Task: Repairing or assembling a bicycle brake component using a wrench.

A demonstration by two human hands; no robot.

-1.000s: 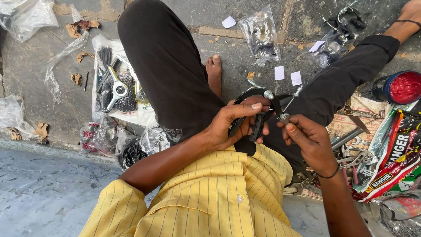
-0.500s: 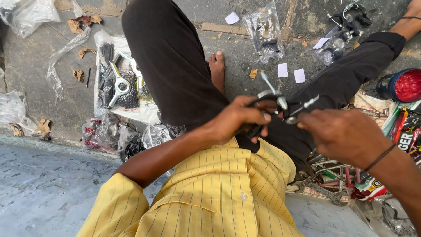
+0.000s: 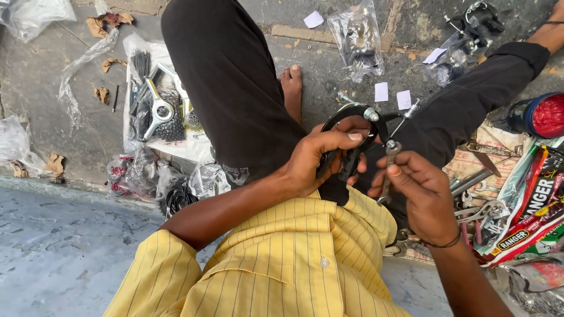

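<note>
Two hands (image 3: 376, 170) grip black brake caliper (image 3: 351, 111), spanner (image 3: 389, 170)

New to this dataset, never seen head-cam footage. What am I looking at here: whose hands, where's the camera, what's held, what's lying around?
There is no machine: a person sits on the ground and works with bare hands. The one picture comes from a camera worn on that person's head, looking down past a yellow striped shirt and dark trousers.

The left hand grips a black bicycle brake caliper. The right hand holds a small metal spanner against a bolt on it.

On the concrete ground lie clear plastic bags of parts, a sheet with metal pieces, small white paper slips, a red and blue container, and loose tools on printed packaging at right.
</note>
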